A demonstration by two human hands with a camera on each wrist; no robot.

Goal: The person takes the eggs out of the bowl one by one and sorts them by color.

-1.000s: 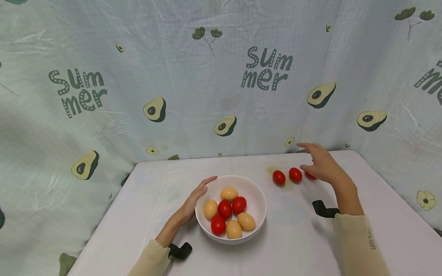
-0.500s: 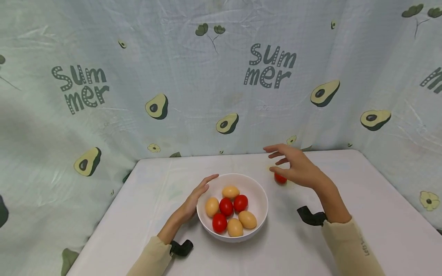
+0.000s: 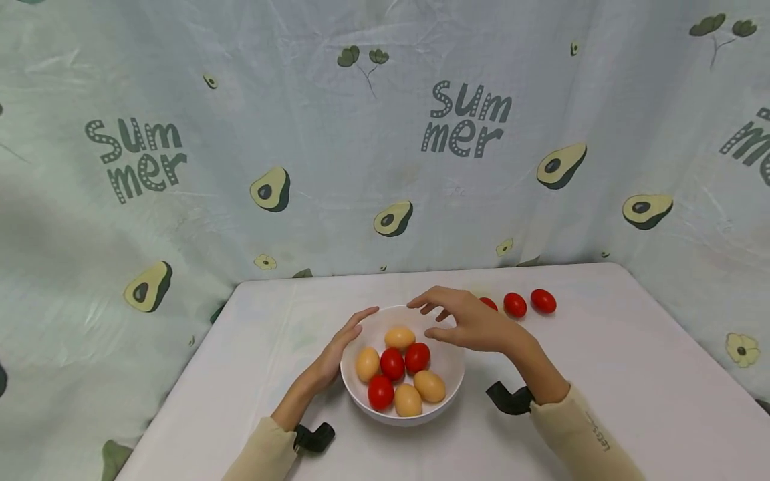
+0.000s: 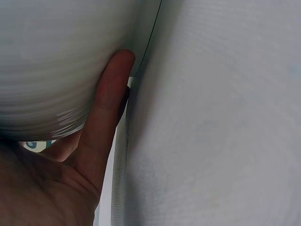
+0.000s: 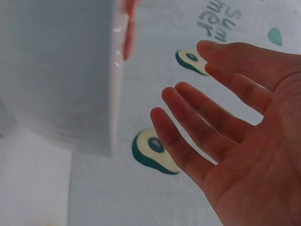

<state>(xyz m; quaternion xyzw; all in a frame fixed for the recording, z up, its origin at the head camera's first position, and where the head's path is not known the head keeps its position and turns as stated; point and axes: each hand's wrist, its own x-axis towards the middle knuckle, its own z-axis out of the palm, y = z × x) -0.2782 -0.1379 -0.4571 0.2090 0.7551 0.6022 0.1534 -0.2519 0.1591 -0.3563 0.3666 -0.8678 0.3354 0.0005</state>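
A white bowl (image 3: 448, 374) holds several tan eggs (image 3: 429, 386) and three red egg-shaped pieces (image 3: 392, 363). Along the bowl's left side lies my left hand (image 3: 335, 351), its extended fingers reaching to the rim. The left wrist view shows a straight finger (image 4: 110, 94) against the bowl's outer wall (image 4: 47, 70). My right hand (image 3: 475, 324) hovers over the bowl's far right rim with nothing in its grasp. Its fingers are spread and slightly bent in the right wrist view, apart from the bowl (image 5: 56, 70).
Behind the right hand, three more red egg-shaped pieces (image 3: 515, 304) lie in a row on the white tabletop (image 3: 289, 314), the leftmost partly hidden. A printed avocado curtain (image 3: 325, 133) hangs along the table's back edge.
My right hand has come left and nearer, from above the red pieces at the back right to the bowl's rim. My left hand stays against the bowl.
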